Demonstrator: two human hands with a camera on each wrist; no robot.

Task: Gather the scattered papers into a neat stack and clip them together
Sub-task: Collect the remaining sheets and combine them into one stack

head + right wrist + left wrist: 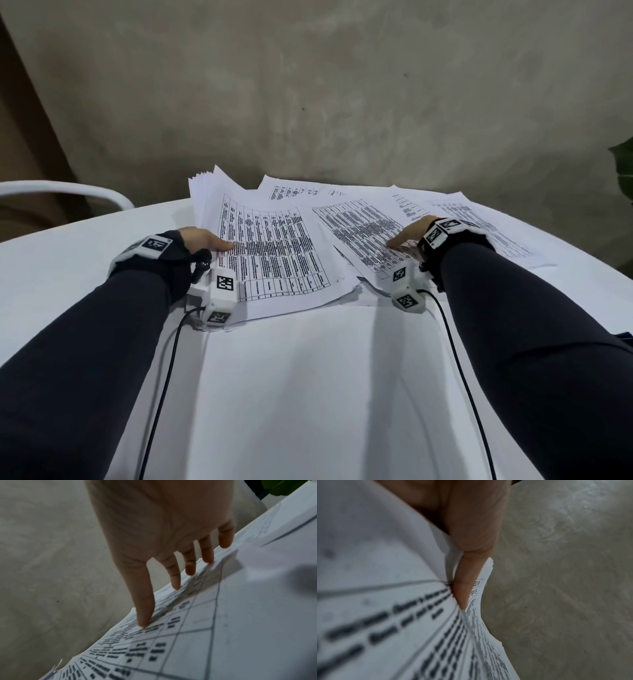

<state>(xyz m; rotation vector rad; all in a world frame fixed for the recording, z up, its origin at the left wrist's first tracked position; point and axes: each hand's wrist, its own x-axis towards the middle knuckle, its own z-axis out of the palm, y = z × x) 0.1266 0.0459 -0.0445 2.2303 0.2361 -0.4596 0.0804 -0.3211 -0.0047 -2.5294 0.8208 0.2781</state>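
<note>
A thick stack of printed table sheets [274,253] lies left of centre on the white table [308,377], its left side lifted and curved. My left hand [202,240] holds that left edge, thumb [471,534] on the top sheet [385,601]; the fingers underneath are hidden. My right hand [406,236] lies on a loose printed sheet [359,229] to the right, fingers [175,577] straight and spread, tips touching the paper [223,615]. Several more sheets [479,219] fan out behind and to the right. No clip is in view.
The table's near half is bare cloth, crossed by two black wrist cables [164,377]. A white chair rail [68,190] curves at the far left. A green plant leaf [623,171] shows at the right edge. A grey wall [308,85] stands just behind the table.
</note>
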